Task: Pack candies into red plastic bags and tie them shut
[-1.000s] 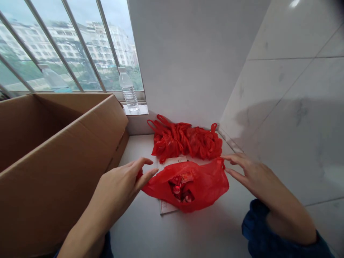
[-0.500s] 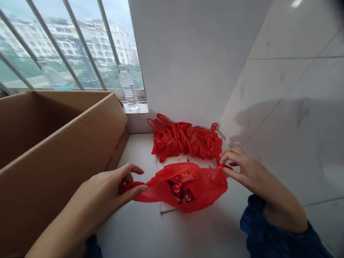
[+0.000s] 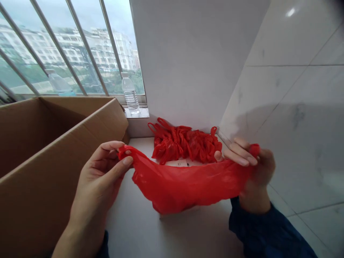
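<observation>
A red plastic bag (image 3: 188,184) is stretched sideways between my two hands, its mouth drawn nearly flat. My left hand (image 3: 104,175) pinches one handle of it between thumb and fingers. At the other end my right hand (image 3: 252,172) is closed round the opposite handle, slightly blurred. The bag's contents are hidden from this angle. Behind the bag, a heap of crumpled red plastic bags (image 3: 185,141) lies against the wall. A strip of a white printed item (image 3: 177,163) shows between the heap and the held bag; most of it is covered.
A large open cardboard box (image 3: 67,143) takes up the left side. A clear plastic bottle (image 3: 130,94) stands on the window sill, with another bottle (image 3: 59,83) further left behind the box. Marble tiles (image 3: 285,125) line the right wall. The white surface (image 3: 134,229) lies below my hands.
The bag's handles have been raised and pulled further apart. Its mouth has closed over the red wrapped pieces seen inside before. My right hand has turned and wrapped round its handle.
</observation>
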A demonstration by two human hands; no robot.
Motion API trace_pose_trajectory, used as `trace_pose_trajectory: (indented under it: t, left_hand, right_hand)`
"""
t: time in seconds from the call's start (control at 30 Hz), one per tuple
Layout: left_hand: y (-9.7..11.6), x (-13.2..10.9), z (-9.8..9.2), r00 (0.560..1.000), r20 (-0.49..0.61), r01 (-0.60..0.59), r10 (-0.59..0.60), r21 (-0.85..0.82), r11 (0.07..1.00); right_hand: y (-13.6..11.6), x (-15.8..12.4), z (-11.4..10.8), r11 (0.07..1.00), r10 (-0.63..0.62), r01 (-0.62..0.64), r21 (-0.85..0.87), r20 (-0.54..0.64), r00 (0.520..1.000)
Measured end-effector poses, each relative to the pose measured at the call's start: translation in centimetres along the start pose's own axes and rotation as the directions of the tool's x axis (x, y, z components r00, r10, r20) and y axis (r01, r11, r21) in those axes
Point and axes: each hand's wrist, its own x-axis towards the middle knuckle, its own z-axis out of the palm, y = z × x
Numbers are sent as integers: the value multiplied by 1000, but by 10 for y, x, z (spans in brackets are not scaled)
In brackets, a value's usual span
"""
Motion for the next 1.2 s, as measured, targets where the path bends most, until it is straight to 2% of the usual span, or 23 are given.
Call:
trace_pose_trajectory:
  t: [0.07, 0.1, 0.17, 0.27, 0.33, 0.4, 0.5, 0.53, 0.57, 0.6, 0.67, 0.7, 0.73, 0.77, 0.8, 0.83, 0.87, 0.9, 0.93, 0.97, 1.03, 1.1, 1.2]
  left_hand:
    - [0, 0, 4, 996, -25, 80, -85, -174, 982]
    - [0, 1, 7, 995, -46, 77, -89, -212, 974]
    - [-1, 5, 17, 994, -110, 6, -26, -174, 985]
    - [0, 11, 38, 976, -129, -178, 173, -27, 984]
    - [1, 14, 52, 953, -28, -299, 300, 38, 953]
    - [3, 14, 61, 918, 154, -380, 365, 79, 922]
    - [0, 14, 65, 805, 469, -459, 363, 105, 882]
    - [-3, 14, 66, 773, 523, -471, 358, 95, 877]
    - [-8, 14, 66, 763, 533, -473, 365, 76, 878]
    - [-14, 14, 67, 780, 498, -462, 378, 50, 886]
    - [-28, 14, 71, 849, 395, -381, 350, 1, 925]
    - [-35, 14, 75, 875, 379, -316, 300, -21, 948]
    - [-42, 14, 78, 882, 411, -235, 230, -38, 971]
    - [-48, 14, 82, 861, 487, -142, 151, -54, 988]
    - [-52, 15, 86, 805, 590, -38, 70, -67, 997]
    - [-56, 15, 89, 726, 688, 63, 6, -76, 995]
    - [-58, 16, 91, 646, 762, 155, -38, -82, 985]
    - [-59, 17, 92, 585, 808, 231, -68, -86, 969]
    - [-60, 18, 92, 555, 826, 295, -92, -92, 951]
    - [-60, 20, 91, 553, 825, 352, -118, -103, 930]
    - [-59, 22, 88, 578, 798, 461, -172, -146, 875]
    - [-58, 23, 83, 593, 777, 548, -209, -200, 812]
    - [-57, 23, 79, 624, 747, 569, -231, -231, 789]
  right_hand:
    - [-4, 3, 9, 993, -59, 60, -99, 9, 998]
    - [-7, 3, 14, 987, -92, 94, -128, 23, 996]
    - [-13, 4, 23, 984, -130, 133, -115, 33, 991]
    - [-20, 3, 44, 988, -149, 146, 47, 69, 986]
    - [-21, 1, 62, 984, -169, 159, 82, 140, 976]
    - [-19, 1, 79, 972, -229, 234, -3, 198, 953]
    - [-8, 9, 97, 911, -360, 394, -119, 233, 903]
    - [-3, 13, 101, 901, -380, 415, -129, 228, 896]
    - [3, 17, 103, 907, -373, 403, -123, 210, 904]
    - [8, 22, 105, 929, -334, 356, -98, 185, 924]
    - [18, 29, 105, 982, -188, 187, 21, 151, 970]
    - [22, 32, 105, 990, -109, 92, 109, 157, 982]
    - [25, 34, 104, 981, -42, 6, 196, 179, 983]
    - [27, 36, 102, 962, 4, -60, 268, 204, 979]
    - [28, 37, 101, 943, 33, -103, 317, 220, 975]
    - [29, 38, 99, 930, 52, -129, 345, 223, 973]
    - [28, 38, 97, 924, 68, -145, 354, 221, 973]
    - [27, 38, 94, 923, 79, -152, 355, 214, 974]
    - [26, 39, 90, 923, 80, -151, 353, 208, 975]
    - [24, 39, 87, 925, 70, -143, 352, 213, 975]
    - [22, 38, 79, 935, 34, -128, 332, 275, 961]
    - [19, 37, 71, 966, -7, -93, 239, 387, 922]
    - [14, 32, 63, 993, -92, 114, -14, 498, 862]
